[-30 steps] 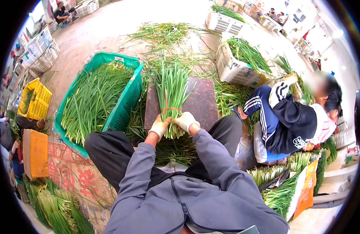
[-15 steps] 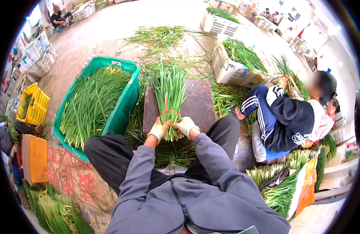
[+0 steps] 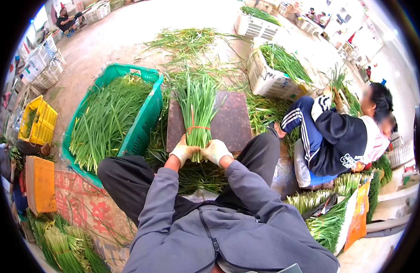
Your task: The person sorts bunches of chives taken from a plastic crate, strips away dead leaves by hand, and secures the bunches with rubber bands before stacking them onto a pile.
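A bundle of garlic chives (image 3: 196, 102) lies on a dark brown board (image 3: 232, 120) between my knees, its leaves pointing away from me. An orange-red band (image 3: 199, 128) circles it near the pale stem ends. My left hand (image 3: 184, 150), in a pale glove, is closed around the left side of the stems below the band. From the right, my right hand (image 3: 215, 152), gloved too, presses the stem ends with its fingers curled. Both thumbs almost meet over the stems, and the fingertips underneath are hidden.
A green crate (image 3: 148, 107) of loose chives stands at my left. Beyond the board, loose leaves (image 3: 185, 41) litter the floor. A white crate (image 3: 264, 79) sits ahead right, and a seated co-worker (image 3: 342, 136) handles chives nearby. Tied bundles (image 3: 66, 245) lie at lower left.
My right hand has shifted slightly down and left, closing in on the stem ends. My left hand has barely moved. The co-worker at right has changed head and hand position.
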{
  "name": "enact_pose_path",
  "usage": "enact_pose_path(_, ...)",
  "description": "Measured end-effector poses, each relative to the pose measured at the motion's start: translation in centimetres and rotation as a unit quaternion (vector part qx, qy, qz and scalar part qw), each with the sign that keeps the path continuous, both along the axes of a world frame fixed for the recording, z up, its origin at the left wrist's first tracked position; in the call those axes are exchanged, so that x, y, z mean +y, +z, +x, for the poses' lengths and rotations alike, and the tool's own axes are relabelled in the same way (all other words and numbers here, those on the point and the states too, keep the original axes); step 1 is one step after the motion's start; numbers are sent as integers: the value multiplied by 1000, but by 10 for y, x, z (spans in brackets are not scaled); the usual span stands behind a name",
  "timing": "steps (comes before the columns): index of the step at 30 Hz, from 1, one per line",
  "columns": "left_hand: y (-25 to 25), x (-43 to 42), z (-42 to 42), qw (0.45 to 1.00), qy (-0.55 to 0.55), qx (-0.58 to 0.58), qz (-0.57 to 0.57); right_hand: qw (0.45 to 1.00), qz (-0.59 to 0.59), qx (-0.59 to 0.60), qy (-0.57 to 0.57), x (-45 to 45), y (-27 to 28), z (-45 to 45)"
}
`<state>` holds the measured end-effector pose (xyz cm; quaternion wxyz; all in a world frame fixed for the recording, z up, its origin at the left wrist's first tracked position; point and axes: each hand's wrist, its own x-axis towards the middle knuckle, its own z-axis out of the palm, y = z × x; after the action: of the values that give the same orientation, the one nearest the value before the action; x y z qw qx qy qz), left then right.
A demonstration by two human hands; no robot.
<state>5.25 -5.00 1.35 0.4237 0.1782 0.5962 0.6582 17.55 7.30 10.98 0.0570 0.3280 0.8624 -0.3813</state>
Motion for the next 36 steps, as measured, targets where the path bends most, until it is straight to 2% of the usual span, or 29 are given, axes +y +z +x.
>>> enact_pose_path(1, 0, -1, 2, 1000, -3, -2, -2, 998, 55, -10, 15, -4, -3, -1)
enact_pose_path(4, 24, -6, -1, 991, -8, -137, -2, 996, 90, 15, -6, -17, -13, 1)
enact_pose_path(5, 30, -5, 0, 990, -12, -137, -5, 995, 100, 31, -8, -21, -11, 2)
enact_pose_path(8, 36, 7, 11, 995, 36, 18, -88, 991, 116, 69, 2, -28, -15, 5)
enact_pose_path(10, 26, 10, 10, 995, 40, 24, -83, 990, 111, 83, 17, -25, -10, 9)
enact_pose_path(12, 23, 10, 7, 997, 36, 5, -69, 999, 11, 18, 49, -15, 10, 19)
enact_pose_path(13, 24, 8, 7, 996, 36, -34, -69, 998, 27, 44, 24, -10, 9, 22)
enact_pose_path(15, 22, 8, 7, 998, 35, -17, -55, 993, 6, 106, -47, 3, -1, 28)
enact_pose_path(17, 20, 6, 7, 998, 26, -22, -48, 992, 28, 109, -56, 7, -11, 27)
enact_pose_path(19, 19, 8, 5, 999, 19, -23, -37, 980, 78, 185, -3, 4, -19, 21)
enact_pose_path(21, 19, 8, 4, 999, 12, -14, -36, 981, 96, 167, 8, -2, -18, 13)
enact_pose_path(23, 19, 8, 5, 999, 19, -2, -48, 993, 90, 69, -19, -5, -15, 6)
enact_pose_path(25, 22, 6, 6, 998, 25, 9, -61, 992, 110, 66, -4, -2, -11, 3)
enact_pose_path(26, 21, 6, 6, 998, 28, 6, -62, 997, -33, 48, -50, 0, 7, 4)
enact_pose_path(27, 21, 7, 6, 998, 30, 2, -64, 980, -175, 28, -95, 3, 19, 7)
enact_pose_path(28, 20, 8, 5, 998, 29, 4, -62, 952, -282, 61, -105, 11, 6, 12)
enact_pose_path(29, 16, 8, 3, 998, 30, 4, -61, 952, -280, 62, -105, 11, 18, 22)
enact_pose_path(31, 12, 8, -1, 998, 32, 3, -60, 917, -395, 63, 9, 0, 70, 44)
enact_pose_path(33, 8, 6, -1, 999, 30, -28, -29, 895, -383, -9, 227, -15, 124, 69)
enact_pose_path(35, 24, 6, 0, 998, 1, -57, 2, 837, -360, 13, 411, -27, 124, 87)
enact_pose_path(36, 24, 6, 0, 998, 9, -66, -1, 838, -322, -10, 441, -29, 122, 91)
